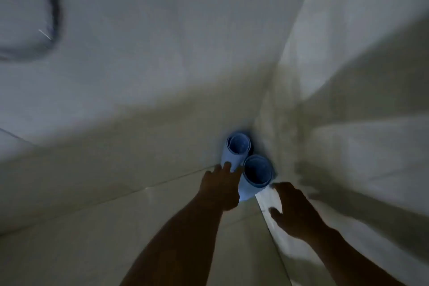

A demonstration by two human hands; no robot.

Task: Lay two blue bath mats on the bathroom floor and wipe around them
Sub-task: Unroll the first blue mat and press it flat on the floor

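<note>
The left hand (219,189) is reaching forward with its fingers nearly straight, the tips touching the side of the far roll (233,158); it is not closing round it, as far as the dim, blurred view is showing. The right hand (294,211) is hovering with fingers spread wide and is holding nothing; its fingertips are lying just beside the lower edge of the near roll (256,175), and whether they are touching it I cannot tell. The two blue mats are standing upright as tubes, side by side and touching, tucked into the corner where the tiled floor (139,227) is meeting the right wall (359,76). A pale strip (267,197) is running along the foot of that wall under the right hand. Well apart, at the upper left, a dark hose (55,7) is curving across the pale surface. Judging from this, the task is only beginning: both mats are rolled and not yet lifted, neither is lying flat on the floor, and no cloth or other wiping tool is showing. Picking up, unrolling and laying both mats, then wiping around them, are all left to do.
</note>
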